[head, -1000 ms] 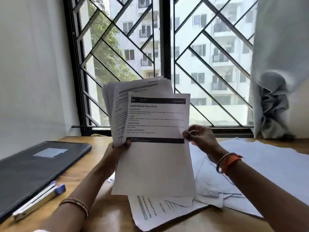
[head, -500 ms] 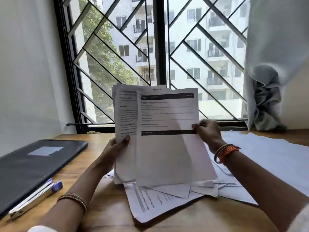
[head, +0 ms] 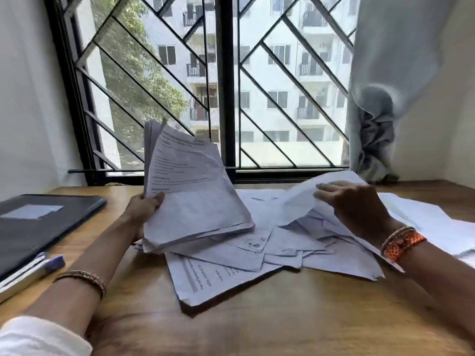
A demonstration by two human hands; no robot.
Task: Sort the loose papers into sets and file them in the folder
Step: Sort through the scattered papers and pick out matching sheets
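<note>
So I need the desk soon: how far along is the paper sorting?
Early. Done: one gathered stack, gripped in the left hand. In hand: the right hand is lifting a sheet from the loose pile. Left: most of that pile, more sheets at far right, and all filing; the folder is shut.

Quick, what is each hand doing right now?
Left hand: grips a stack of papers.
Right hand: holds a single sheet over the loose pile.

A wooden table (head: pixel 282 325) carries scattered loose papers (head: pixel 282 250), a dark folder (head: pixel 38 227) and a pen (head: pixel 30 273).
</note>
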